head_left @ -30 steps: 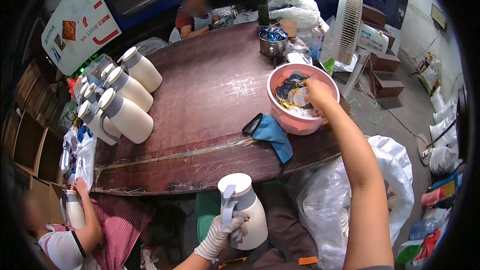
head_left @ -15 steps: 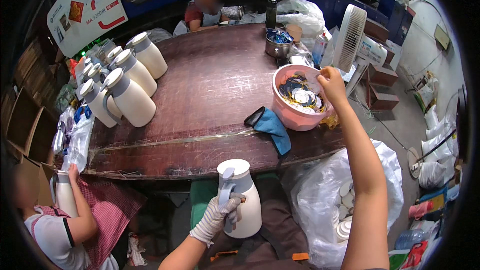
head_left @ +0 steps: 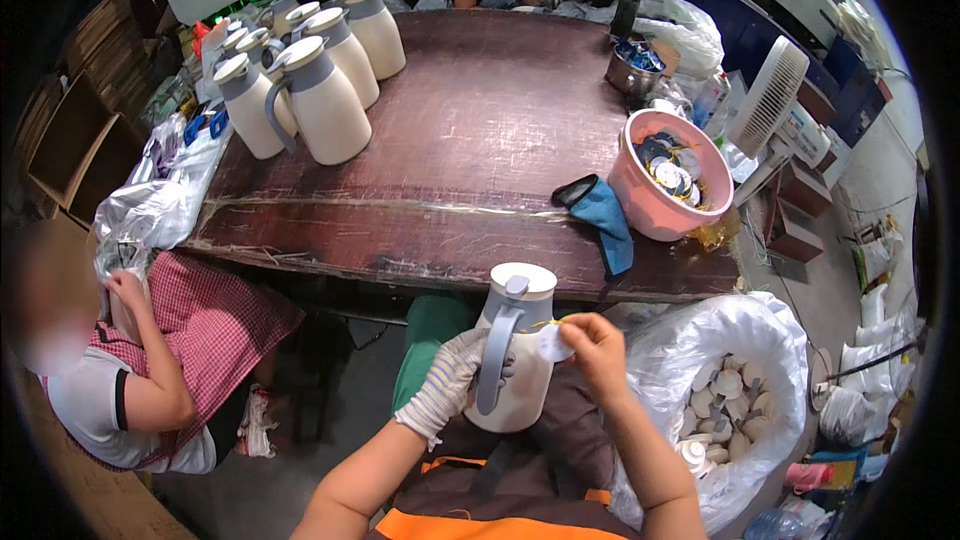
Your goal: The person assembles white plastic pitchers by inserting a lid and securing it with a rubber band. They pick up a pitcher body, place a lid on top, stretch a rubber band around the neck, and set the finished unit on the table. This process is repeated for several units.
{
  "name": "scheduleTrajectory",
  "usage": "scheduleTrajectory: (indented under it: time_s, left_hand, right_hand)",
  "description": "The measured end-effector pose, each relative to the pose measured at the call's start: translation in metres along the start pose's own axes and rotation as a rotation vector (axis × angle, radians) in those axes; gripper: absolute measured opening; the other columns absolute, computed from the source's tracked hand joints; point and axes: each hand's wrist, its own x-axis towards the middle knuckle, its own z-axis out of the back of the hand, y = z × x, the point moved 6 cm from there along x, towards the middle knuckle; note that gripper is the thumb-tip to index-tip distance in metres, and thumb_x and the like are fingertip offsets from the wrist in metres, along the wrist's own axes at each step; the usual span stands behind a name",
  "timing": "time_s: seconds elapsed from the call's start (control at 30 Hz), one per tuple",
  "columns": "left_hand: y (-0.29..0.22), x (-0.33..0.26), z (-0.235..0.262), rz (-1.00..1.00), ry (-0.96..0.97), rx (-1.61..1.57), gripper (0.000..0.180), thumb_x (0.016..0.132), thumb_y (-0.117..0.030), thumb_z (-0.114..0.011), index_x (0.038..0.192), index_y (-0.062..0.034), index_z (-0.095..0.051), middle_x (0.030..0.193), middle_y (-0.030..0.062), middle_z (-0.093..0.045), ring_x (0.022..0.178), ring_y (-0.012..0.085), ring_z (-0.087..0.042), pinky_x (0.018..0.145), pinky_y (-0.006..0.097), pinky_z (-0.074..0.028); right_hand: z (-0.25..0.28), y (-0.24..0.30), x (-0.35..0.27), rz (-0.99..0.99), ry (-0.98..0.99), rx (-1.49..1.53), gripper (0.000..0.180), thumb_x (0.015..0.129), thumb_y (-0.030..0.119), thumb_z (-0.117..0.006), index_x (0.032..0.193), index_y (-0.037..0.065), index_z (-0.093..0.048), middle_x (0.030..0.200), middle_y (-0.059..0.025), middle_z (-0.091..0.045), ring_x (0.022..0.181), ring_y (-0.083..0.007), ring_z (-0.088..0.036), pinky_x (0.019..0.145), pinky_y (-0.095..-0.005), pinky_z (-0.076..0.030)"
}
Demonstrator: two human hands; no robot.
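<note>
A cream vacuum jug [head_left: 532,380] with a grey collar and white lid stands upright over my lap. My left hand [head_left: 450,385], in a striped knit glove, is closed around it behind the grey handle. My bare right hand [head_left: 600,348] pinches a round white hang tag [head_left: 554,342] on a yellow string, close against the jug's right side below the collar. On the table, a pink bucket [head_left: 655,202] holds many more dark and white round tags with yellow strings. Beside the bucket lies a blue cloth [head_left: 606,225].
Several similar jugs [head_left: 328,110] stand at the table's far left. A clear plastic bag [head_left: 780,330] of white lids is at my right, near a fan [head_left: 770,95]. A co-worker sits at my left in a checked apron [head_left: 215,315]; another person is across the table [head_left: 480,130].
My right hand has come back from the pink bucket to the jug with a round tag in it. My left hand still holds the jug. The view has shifted.
</note>
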Motion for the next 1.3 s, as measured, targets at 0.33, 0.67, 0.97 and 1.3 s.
scheduleTrajectory:
  time_s: [0.33,0.67,0.97,1.3]
  left_hand:
    - [-0.014,-0.001,-0.001,-0.072,0.041,0.511,0.027,0.092,-0.018,-0.068,0.114,-0.0049,-0.064,0.097,-0.0016,-0.064,0.078,0.0049,-0.056,0.068,0.02,-0.047]
    - [-0.031,-0.001,0.007,-0.431,-0.181,0.092,0.017,0.098,-0.02,-0.059,0.108,-0.0069,-0.053,0.089,0.0022,-0.063,0.078,0.0079,-0.061,0.069,0.025,-0.053]
    - [-0.08,-0.036,-0.03,-0.973,-0.11,0.825,0.019,0.091,0.001,-0.06,0.109,-0.0014,-0.064,0.098,0.0066,-0.064,0.091,0.0178,-0.063,0.081,0.03,-0.051]
    - [-0.04,-0.019,-0.048,-0.551,0.063,0.149,0.054,0.089,-0.007,-0.066,0.138,-0.0098,-0.043,0.111,0.0005,-0.057,0.101,0.011,-0.057,0.092,0.028,-0.048]
  right_hand:
    - [-0.054,0.005,-0.021,0.19,-0.139,-0.106,0.016,0.092,0.011,-0.064,0.099,-0.003,-0.068,0.086,-0.0047,-0.069,0.077,-0.0075,-0.061,0.069,-0.0235,-0.048]
    - [-0.042,-0.009,-0.014,-0.226,0.266,1.03,0.018,0.099,0.027,-0.056,0.102,0.009,-0.062,0.09,-0.0011,-0.064,0.091,-0.0175,-0.062,0.084,-0.0325,-0.046]
    - [-0.052,0.057,-0.005,0.109,0.36,0.194,0.033,0.093,0.001,-0.052,0.125,0.003,-0.06,0.109,-0.0063,-0.066,0.082,-0.0123,-0.063,0.064,-0.0229,-0.048]
    - [-0.072,0.096,-0.022,0.632,0.064,-0.482,0.029,0.081,0.006,-0.072,0.109,0.008,-0.066,0.093,-0.0112,-0.066,0.079,-0.0245,-0.066,0.068,-0.0318,-0.052]
